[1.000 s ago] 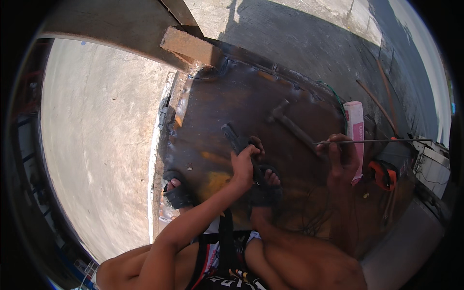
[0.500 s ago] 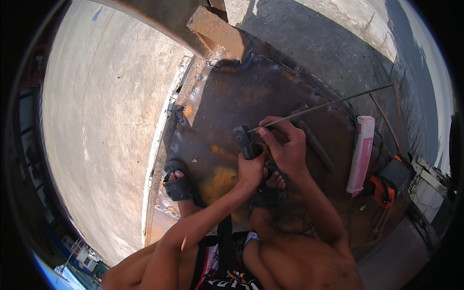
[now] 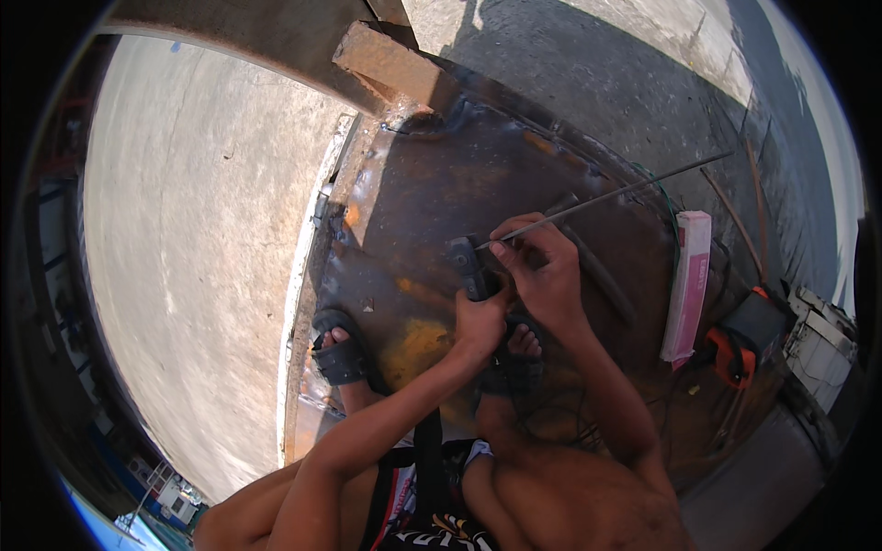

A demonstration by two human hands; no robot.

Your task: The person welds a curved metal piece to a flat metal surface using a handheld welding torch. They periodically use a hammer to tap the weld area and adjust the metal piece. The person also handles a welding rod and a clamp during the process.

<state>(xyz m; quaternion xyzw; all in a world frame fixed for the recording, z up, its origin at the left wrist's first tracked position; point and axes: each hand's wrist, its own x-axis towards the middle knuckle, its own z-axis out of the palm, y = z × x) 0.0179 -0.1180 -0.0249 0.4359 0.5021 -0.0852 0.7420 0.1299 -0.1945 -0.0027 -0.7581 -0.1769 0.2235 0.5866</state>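
My left hand (image 3: 481, 320) is wrapped round the handle of a black electrode holder (image 3: 467, 266), its head tilted up and away from me. Between the thumb and fingers of my right hand (image 3: 540, 266) is a thin grey welding rod (image 3: 634, 188). One end of the rod meets the holder's jaws; the rest slants up to the far right. Whether the jaws have closed on the rod I cannot tell. Below both hands lies a rusty brown steel plate (image 3: 441, 184).
A pink and white rod box (image 3: 689, 289) lies to the right, beside a dark welding helmet (image 3: 749, 326) with an orange band. A dark metal bar (image 3: 602, 275) rests on the plate. A rusty steel block (image 3: 395, 69) stands at the far edge. Sandaled feet (image 3: 342, 349) are on the plate.
The rod's far end has swung slightly down and to the left, with its near end still at the holder's jaws. Both hands keep their grips. The view has shifted slightly.
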